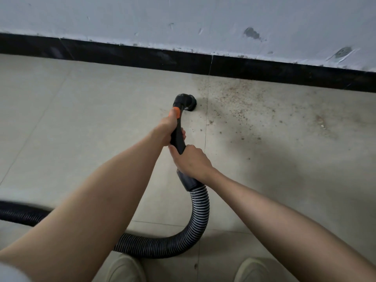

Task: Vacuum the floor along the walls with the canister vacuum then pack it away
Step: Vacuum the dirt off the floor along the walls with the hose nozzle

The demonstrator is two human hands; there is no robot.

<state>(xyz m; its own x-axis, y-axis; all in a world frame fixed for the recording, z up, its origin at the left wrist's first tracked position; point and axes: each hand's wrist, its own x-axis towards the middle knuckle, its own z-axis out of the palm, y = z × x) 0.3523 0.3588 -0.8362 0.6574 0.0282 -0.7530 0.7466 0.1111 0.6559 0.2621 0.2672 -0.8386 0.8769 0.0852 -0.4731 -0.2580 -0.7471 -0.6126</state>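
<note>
Both hands grip the black vacuum wand (178, 137): the left hand (168, 129) curls round it just below the orange collar (175, 112), and the right hand (190, 159) wraps the lower end, above where the ribbed hose (200, 208) joins. The nozzle (186, 102) seems to touch the tiled floor (81, 110) near the black skirting (142, 58), beside a scatter of brown crumbs (240, 102). The hose loops back past two pale shoes (126, 269).

Single view, head-worn, wide-angle. Faces forward and steeply down from standing height onto the tiled floor (81, 123), the wall (183, 19) and black skirting (142, 55) crossing the top edge. Both forearms and shoe tips enter from the bottom edge, close to the lens.
</note>
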